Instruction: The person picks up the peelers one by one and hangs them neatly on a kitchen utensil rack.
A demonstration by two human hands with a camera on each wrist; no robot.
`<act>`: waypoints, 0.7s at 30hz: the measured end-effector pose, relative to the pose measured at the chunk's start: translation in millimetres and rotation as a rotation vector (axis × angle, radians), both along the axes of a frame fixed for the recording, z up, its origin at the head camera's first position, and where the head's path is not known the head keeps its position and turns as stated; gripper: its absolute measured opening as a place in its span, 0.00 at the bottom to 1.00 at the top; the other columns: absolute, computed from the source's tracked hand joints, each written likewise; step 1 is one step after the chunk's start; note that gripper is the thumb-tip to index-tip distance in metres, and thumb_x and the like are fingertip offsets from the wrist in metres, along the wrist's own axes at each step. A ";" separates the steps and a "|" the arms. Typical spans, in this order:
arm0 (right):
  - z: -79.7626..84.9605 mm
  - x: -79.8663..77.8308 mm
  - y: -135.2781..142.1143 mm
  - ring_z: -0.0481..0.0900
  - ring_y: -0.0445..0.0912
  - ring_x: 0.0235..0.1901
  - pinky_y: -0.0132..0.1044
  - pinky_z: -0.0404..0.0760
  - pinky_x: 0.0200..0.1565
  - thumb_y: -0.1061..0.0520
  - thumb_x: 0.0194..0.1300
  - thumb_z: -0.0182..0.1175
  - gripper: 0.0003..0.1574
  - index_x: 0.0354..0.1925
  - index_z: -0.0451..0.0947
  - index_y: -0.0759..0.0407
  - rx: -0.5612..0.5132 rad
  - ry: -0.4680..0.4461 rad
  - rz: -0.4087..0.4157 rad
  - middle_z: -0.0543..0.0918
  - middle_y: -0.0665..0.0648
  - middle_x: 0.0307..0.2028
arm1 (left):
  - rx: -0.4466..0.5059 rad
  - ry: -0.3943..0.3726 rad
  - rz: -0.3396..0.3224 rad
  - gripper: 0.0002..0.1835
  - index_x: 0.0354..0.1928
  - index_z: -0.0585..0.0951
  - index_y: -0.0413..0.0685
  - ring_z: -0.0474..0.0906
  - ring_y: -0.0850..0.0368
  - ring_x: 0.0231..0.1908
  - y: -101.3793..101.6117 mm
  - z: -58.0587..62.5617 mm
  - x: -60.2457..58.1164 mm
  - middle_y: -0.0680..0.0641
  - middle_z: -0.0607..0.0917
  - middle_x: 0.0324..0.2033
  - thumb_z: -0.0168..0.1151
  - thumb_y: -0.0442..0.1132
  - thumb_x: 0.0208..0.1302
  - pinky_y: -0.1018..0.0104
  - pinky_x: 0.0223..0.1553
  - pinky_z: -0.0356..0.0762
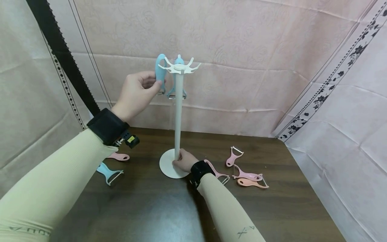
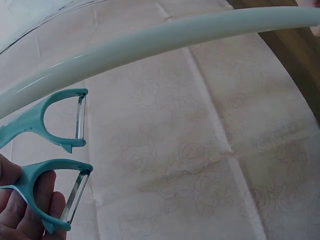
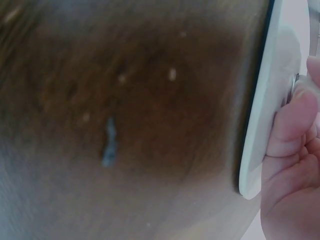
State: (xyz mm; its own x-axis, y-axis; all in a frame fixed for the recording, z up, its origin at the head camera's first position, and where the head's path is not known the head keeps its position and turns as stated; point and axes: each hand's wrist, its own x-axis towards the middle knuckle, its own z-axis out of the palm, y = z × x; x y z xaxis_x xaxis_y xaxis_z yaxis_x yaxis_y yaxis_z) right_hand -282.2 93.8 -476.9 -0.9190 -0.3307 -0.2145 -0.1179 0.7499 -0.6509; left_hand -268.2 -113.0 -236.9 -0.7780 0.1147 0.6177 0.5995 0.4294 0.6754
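A white stand (image 1: 179, 111) with a round base and a ring of hooks at its top stands upright on the table. My left hand (image 1: 137, 92) pinches a blue peeler (image 1: 160, 70) beside the hooks on the left; whether its handle is on a hook I cannot tell. Behind the pole another blue peeler (image 1: 171, 91) hangs from the stand. In the left wrist view both blades show, the held peeler (image 2: 37, 187) below the hanging peeler (image 2: 42, 117). Low on the pole, just above the base, my right hand (image 1: 185, 161) grips the stand.
Right of the stand lie several pink peelers (image 1: 232, 158) and an orange peeler (image 1: 249, 182). A blue peeler (image 1: 107, 171) and a pink handle (image 1: 121, 157) lie at the left, partly behind my left arm. A pale cloth (image 1: 229, 94) hangs behind the dark wooden table (image 1: 145, 208).
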 end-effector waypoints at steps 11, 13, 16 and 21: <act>-2.2 -1.4 0.5 0.76 0.45 0.35 0.40 0.75 0.40 0.50 0.64 0.63 0.16 0.43 0.70 0.57 0.004 0.012 0.001 0.77 0.52 0.32 | 0.002 0.035 -0.017 0.13 0.50 0.83 0.45 0.83 0.59 0.42 4.6 5.3 1.8 0.48 0.87 0.42 0.57 0.41 0.69 0.67 0.46 0.77; -0.7 0.0 0.3 0.76 0.46 0.35 0.41 0.75 0.41 0.50 0.64 0.63 0.16 0.43 0.70 0.57 -0.002 0.012 0.000 0.77 0.53 0.32 | 0.001 0.034 -0.014 0.13 0.50 0.83 0.45 0.83 0.59 0.43 4.7 5.9 2.4 0.48 0.87 0.42 0.57 0.41 0.69 0.67 0.46 0.77; 0.1 1.1 0.2 0.76 0.46 0.36 0.41 0.75 0.41 0.50 0.64 0.63 0.16 0.42 0.70 0.57 -0.003 0.011 0.002 0.77 0.53 0.33 | 0.000 0.035 -0.014 0.13 0.49 0.83 0.45 0.82 0.60 0.43 5.1 7.0 3.8 0.48 0.87 0.42 0.57 0.41 0.69 0.66 0.47 0.77; -3.4 -1.3 0.3 0.76 0.45 0.34 0.39 0.75 0.39 0.50 0.63 0.64 0.16 0.39 0.69 0.57 0.002 0.022 0.002 0.76 0.52 0.31 | -0.026 0.034 -0.011 0.13 0.49 0.82 0.44 0.82 0.62 0.43 6.8 7.4 5.1 0.49 0.86 0.42 0.57 0.41 0.69 0.66 0.48 0.77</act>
State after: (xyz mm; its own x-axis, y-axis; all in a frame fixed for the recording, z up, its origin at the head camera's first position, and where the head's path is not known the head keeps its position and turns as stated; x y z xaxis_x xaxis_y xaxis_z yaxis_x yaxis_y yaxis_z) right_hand -283.6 94.2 -480.2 -0.9228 -0.3325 -0.1948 -0.1339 0.7507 -0.6469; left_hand -263.1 -106.2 -229.5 -0.7552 0.1394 0.6405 0.6267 0.4400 0.6431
